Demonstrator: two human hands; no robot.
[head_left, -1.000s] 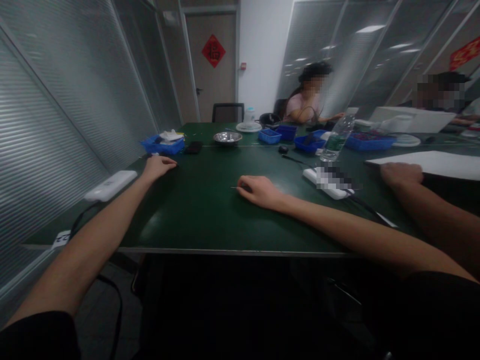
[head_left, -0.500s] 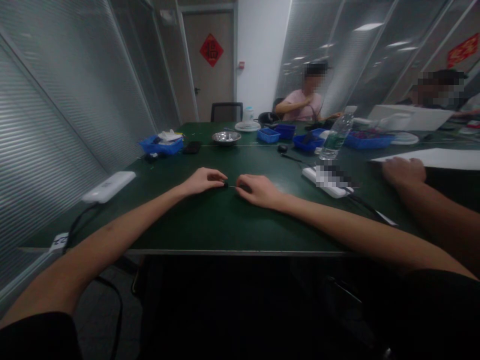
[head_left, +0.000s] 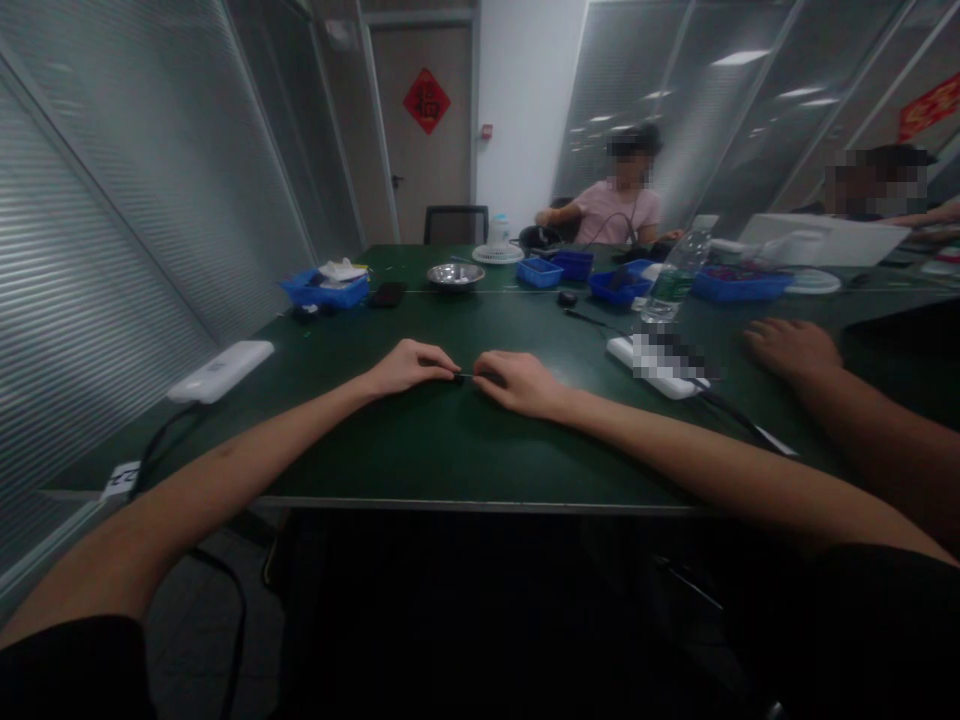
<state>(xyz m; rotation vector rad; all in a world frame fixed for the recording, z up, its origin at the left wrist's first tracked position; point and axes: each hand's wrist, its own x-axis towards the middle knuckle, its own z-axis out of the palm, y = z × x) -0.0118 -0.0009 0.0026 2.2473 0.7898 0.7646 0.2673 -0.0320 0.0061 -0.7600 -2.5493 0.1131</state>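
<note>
Over the middle of the green table (head_left: 420,455), my left hand (head_left: 415,368) pinches a small black piece (head_left: 459,379) between thumb and fingertips. Facing it from the right, my right hand (head_left: 521,383) is closed on a thin, light-coloured rod or wire (head_left: 468,376) that points at the black piece. The gap between the hands is narrow. Whether rod and piece touch is too small to tell. A metal bowl (head_left: 455,277) stands beyond my hands.
White power strips lie left (head_left: 223,371) and right (head_left: 655,368). Farther back are a blue basket (head_left: 325,290), a black phone (head_left: 388,294), blue trays (head_left: 540,272) and a bottle (head_left: 679,275). Another person's hand (head_left: 795,345) rests at the right; people sit beyond.
My left hand and the black piece have moved slightly right, closer to my right hand. At the right, the white sheet is gone from beside the other person's hand. The seated person's arm has swung outward.
</note>
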